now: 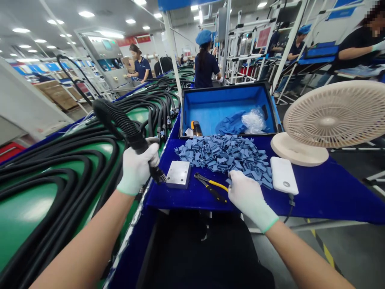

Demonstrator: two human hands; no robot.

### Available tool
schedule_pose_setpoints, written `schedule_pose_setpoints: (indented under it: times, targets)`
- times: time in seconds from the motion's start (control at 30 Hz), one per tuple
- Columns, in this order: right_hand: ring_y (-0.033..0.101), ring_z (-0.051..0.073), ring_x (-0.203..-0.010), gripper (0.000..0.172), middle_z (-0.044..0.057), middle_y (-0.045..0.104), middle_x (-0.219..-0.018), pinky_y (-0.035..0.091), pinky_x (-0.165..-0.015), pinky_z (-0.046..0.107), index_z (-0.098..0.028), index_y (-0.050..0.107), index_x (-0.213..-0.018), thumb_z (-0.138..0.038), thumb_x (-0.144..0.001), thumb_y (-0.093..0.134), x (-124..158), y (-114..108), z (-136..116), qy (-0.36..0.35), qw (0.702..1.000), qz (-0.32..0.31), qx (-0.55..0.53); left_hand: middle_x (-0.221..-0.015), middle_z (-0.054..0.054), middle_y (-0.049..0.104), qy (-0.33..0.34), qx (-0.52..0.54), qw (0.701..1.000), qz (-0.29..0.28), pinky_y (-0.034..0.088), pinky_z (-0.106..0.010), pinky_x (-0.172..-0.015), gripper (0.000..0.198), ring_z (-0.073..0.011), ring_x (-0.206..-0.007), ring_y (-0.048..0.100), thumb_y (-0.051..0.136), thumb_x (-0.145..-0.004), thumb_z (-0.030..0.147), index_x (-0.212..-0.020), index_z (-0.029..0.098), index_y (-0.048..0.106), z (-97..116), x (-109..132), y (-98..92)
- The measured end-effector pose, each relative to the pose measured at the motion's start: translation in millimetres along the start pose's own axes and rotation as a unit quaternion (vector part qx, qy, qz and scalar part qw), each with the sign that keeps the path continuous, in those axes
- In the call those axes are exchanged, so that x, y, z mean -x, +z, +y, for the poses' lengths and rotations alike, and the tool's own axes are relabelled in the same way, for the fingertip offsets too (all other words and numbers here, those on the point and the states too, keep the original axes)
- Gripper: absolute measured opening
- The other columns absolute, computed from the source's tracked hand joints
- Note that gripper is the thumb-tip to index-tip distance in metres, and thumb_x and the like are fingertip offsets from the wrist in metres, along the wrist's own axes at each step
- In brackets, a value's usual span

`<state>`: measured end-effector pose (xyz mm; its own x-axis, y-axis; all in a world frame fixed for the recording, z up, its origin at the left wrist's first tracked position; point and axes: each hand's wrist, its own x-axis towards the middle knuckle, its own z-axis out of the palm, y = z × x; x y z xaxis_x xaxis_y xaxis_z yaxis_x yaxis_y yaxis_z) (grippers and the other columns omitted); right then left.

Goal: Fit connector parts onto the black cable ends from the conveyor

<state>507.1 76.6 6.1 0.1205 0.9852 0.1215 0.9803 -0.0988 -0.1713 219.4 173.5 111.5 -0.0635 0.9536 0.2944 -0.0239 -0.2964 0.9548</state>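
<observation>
My left hand (136, 162), in a white glove, is wrapped round a black corrugated hose (128, 130). The hose's narrower ribbed end points down beside a small metal block (178, 174) on the blue table. At the near edge of a heap of small blue plastic clips (224, 152), my gloved right hand (246, 195) has its fingers curled together. A bit of blue shows by its fingertips, but what they pinch is hidden. Pliers (211, 187) with yellow and black handles lie just left of that hand, one handle reaching to its fingers.
Many black hoses (69, 156) lie on the green surface at left. Behind the clips stands a blue bin (207, 106) with plastic wrap inside. A white device (283, 175) with a cable and a beige fan (326, 120) stand at right. Several people work farther back.
</observation>
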Motion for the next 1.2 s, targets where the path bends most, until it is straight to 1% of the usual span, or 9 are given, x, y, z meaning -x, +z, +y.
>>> schedule_pose_setpoints:
  times: [0.1, 0.23, 0.3, 0.43, 0.63, 0.77, 0.93, 1.1, 1.2]
  targets:
    - [0.068, 0.02, -0.076, 0.046, 0.01, 0.065, -0.118, 0.046, -0.068, 0.032, -0.023, 0.062, -0.129, -0.014, -0.084, 0.057, -1.8, -6.6, 6.6, -0.029, 0.998, 0.015, -0.057, -0.052, 0.007, 0.044, 0.026, -0.006, 0.999, -0.022, 0.036, -0.024, -0.046, 0.029, -0.0082, -0.043, 0.038, 0.074, -0.081, 0.029, -0.103, 0.013, 0.066, -12.1, -17.5, 4.0]
    - [0.068, 0.02, -0.085, 0.022, 0.007, 0.068, -0.11, 0.047, -0.076, 0.03, -0.022, 0.072, -0.109, -0.029, -0.092, 0.062, -4.6, -17.1, 12.6, -0.06, 0.987, -0.003, -0.152, -0.052, 0.006, 0.046, 0.006, -0.016, 0.999, -0.049, 0.037, -0.025, -0.047, 0.031, -0.009, -0.044, 0.04, 0.073, -0.082, 0.028, -0.106, 0.011, 0.066, -28.9, -18.0, 3.2]
    - [0.068, 0.021, -0.084, 0.023, 0.005, 0.071, -0.097, 0.046, -0.074, 0.031, -0.021, 0.072, -0.104, -0.039, -0.092, 0.064, -7.2, -23.2, 7.4, -0.067, 0.982, -0.011, -0.174, -0.052, 0.007, 0.046, 0.002, -0.029, 0.999, -0.044, 0.038, -0.025, -0.048, 0.033, -0.0092, -0.044, 0.041, 0.073, -0.083, 0.029, -0.108, 0.01, 0.065, -35.5, -14.8, 2.5]
    - [0.063, 0.019, -0.066, 0.025, 0.001, 0.069, -0.076, 0.041, -0.064, 0.03, -0.021, 0.07, -0.098, -0.044, -0.094, 0.061, -20.5, -32.8, -24.7, -0.106, 0.956, -0.066, -0.266, -0.056, 0.005, 0.051, 0.006, -0.1, 0.995, 0.002, 0.039, -0.026, -0.051, 0.034, -0.0113, -0.048, 0.046, 0.072, -0.082, 0.034, -0.108, 0.012, 0.066, -45.0, -11.3, 4.6]
    - [0.06, 0.015, -0.069, 0.014, 0.0, 0.069, -0.082, 0.041, -0.067, 0.026, -0.018, 0.069, -0.096, -0.023, -0.094, 0.056, -65.2, -23.6, -98.4, -0.269, 0.857, -0.118, -0.423, -0.06, 0.001, 0.06, 0.008, -0.142, 0.99, -0.018, 0.046, -0.029, -0.06, 0.033, -0.0158, -0.056, 0.056, 0.072, -0.083, 0.036, -0.105, 0.012, 0.068, -41.8, -13.5, 2.6]
    - [0.052, 0.013, -0.064, 0.014, -0.002, 0.06, -0.07, 0.035, -0.063, 0.025, -0.017, 0.062, -0.081, -0.025, -0.091, 0.059, -96.0, -11.3, -134.4, -0.283, 0.855, -0.123, -0.416, -0.074, -0.003, 0.068, 0.01, -0.148, 0.988, -0.044, 0.05, -0.033, -0.076, 0.035, -0.0197, -0.072, 0.063, 0.073, -0.081, 0.037, -0.105, 0.012, 0.069, -37.1, -16.8, -3.2]
    - [0.041, 0.01, -0.056, 0.031, -0.006, 0.047, -0.057, 0.029, -0.056, 0.025, -0.016, 0.057, -0.066, -0.038, -0.083, 0.07, -116.3, 1.2, -151.0, -0.288, 0.846, -0.169, -0.416, -0.087, -0.005, 0.069, 0.004, -0.123, 0.99, -0.062, 0.05, -0.033, -0.081, 0.036, -0.0192, -0.08, 0.062, 0.073, -0.08, 0.038, -0.106, 0.013, 0.068, -38.0, -16.3, -5.3]
    - [0.048, 0.011, -0.057, 0.039, -0.003, 0.057, -0.062, 0.035, -0.056, 0.025, -0.014, 0.07, -0.073, -0.051, -0.083, 0.067, -122.3, 9.3, -148.8, -0.276, 0.836, -0.208, -0.426, -0.081, -0.005, 0.069, -0.009, -0.094, 0.992, -0.078, 0.051, -0.036, -0.08, 0.04, -0.0207, -0.079, 0.065, 0.074, -0.081, 0.041, -0.108, 0.012, 0.068, -32.0, -13.0, -3.3]
    - [0.056, 0.013, -0.062, 0.04, 0.0, 0.066, -0.068, 0.04, -0.059, 0.025, -0.014, 0.075, -0.08, -0.054, -0.078, 0.073, -123.5, 8.7, -147.0, -0.278, 0.835, -0.213, -0.424, -0.085, -0.006, 0.069, -0.008, -0.066, 0.996, -0.055, 0.054, -0.037, -0.081, 0.043, -0.0197, -0.077, 0.066, 0.075, -0.082, 0.047, -0.108, 0.013, 0.066, -22.6, -7.7, -16.3]
